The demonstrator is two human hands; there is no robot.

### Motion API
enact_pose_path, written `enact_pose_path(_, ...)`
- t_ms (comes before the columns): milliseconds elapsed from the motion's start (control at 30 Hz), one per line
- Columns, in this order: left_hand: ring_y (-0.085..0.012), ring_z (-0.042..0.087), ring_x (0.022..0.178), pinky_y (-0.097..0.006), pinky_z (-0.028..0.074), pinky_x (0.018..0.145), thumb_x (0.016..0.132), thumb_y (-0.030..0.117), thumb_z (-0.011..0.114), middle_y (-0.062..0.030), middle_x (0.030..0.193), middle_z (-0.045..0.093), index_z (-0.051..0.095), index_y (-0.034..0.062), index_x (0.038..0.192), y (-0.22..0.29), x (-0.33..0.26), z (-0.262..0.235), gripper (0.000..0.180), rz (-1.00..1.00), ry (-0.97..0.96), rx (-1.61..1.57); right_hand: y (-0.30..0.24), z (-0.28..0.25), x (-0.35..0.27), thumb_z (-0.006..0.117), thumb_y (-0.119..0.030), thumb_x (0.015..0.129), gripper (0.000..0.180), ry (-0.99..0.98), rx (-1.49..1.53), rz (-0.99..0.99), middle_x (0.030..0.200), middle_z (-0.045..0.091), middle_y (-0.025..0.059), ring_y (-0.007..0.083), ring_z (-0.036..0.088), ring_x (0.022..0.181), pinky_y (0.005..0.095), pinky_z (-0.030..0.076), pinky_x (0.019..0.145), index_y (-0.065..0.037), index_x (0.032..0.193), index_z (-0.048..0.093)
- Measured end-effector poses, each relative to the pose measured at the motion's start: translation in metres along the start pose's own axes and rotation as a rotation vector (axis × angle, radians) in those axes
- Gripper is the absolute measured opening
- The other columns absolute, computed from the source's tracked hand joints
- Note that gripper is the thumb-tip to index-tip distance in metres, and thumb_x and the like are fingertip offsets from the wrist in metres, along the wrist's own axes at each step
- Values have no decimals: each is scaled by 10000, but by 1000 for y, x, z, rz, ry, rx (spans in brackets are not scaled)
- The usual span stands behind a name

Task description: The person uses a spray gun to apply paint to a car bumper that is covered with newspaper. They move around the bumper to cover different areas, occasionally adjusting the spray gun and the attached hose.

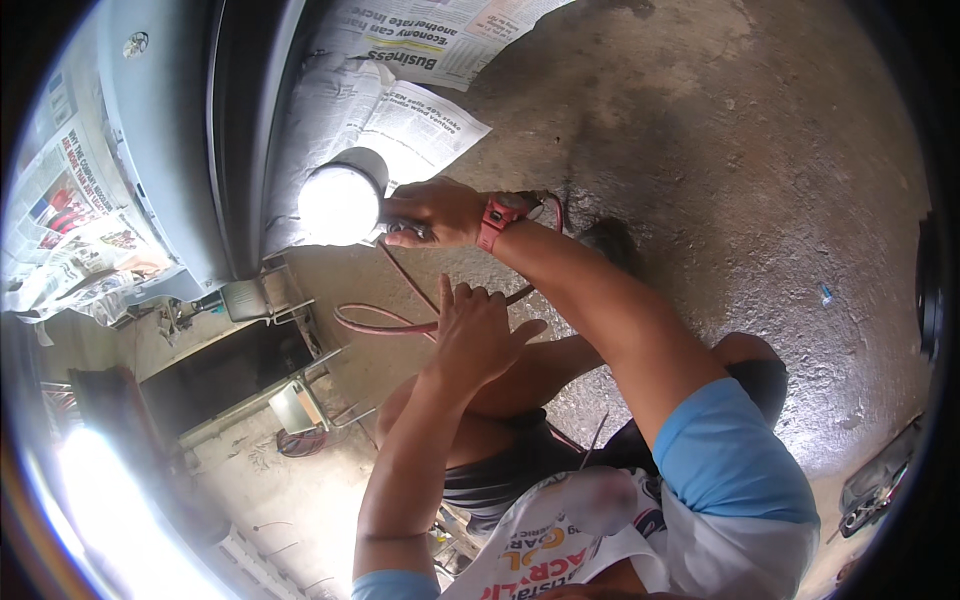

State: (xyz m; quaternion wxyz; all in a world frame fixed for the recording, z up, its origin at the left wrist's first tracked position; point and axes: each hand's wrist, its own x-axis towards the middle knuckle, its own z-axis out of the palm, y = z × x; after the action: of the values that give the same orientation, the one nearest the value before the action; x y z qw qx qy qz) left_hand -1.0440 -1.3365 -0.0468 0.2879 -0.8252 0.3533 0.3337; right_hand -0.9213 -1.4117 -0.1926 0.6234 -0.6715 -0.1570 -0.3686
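My right hand [440, 212], with a red watch on its wrist, grips what looks like a spray gun [415, 232] with a round cup [343, 203]. The cup's end is blown out white by glare, and most of the gun is hidden behind the fingers. A reddish hose [385, 318] hangs below it in loops. My left hand [478, 335] is back-side up lower down, fingers curled over the hose, thumb and little finger sticking out. Just left of the cup stands a grey-blue car body panel [180, 150] with dark vertical trim.
Newspaper sheets [410, 115] lie behind the cup, and more newspaper [75, 210] covers the panel's left side. Rough concrete floor [760, 200] extends right. A metal-framed chair [295, 410] stands lower left. Dark gear [880, 480] lies at the right edge.
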Motion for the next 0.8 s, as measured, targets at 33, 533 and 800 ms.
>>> enact_pose_path(33, -484, 600, 1305, -665, 179, 1311, 1022, 650, 634, -327, 1201, 705, 728, -96, 1214, -1, 0, 0, 777, 1, 2, -5, 0, -3, 0, 679, -515, 1039, 475, 18, 4, -34, 1046, 743, 109, 336, 745, 942, 474, 615, 815, -164, 1358, 694)
enact_pose_path(533, -492, 610, 1279, -680, 189, 1302, 1003, 656, 666, -326, 1170, 706, 727, -91, 1209, -8, 16, -14, 777, 68, 68, 47, 6, -134, -44, 707, -398, 996, 552, 561, -448, 25, 1564, 629, 78, 334, 574, 1449, 536, 442, 1231, -214, 1514, 654)
enact_pose_path(800, -480, 562, 1385, -665, 159, 1323, 998, 725, 616, -296, 1302, 689, 671, -37, 1404, -2, 27, -19, 865, 58, -121, 64, -18, -109, -29, 836, -344, 923, 361, 262, -19, -64, 1198, 760, 120, 330, 762, 1045, 447, 641, 884, -146, 1213, 753)
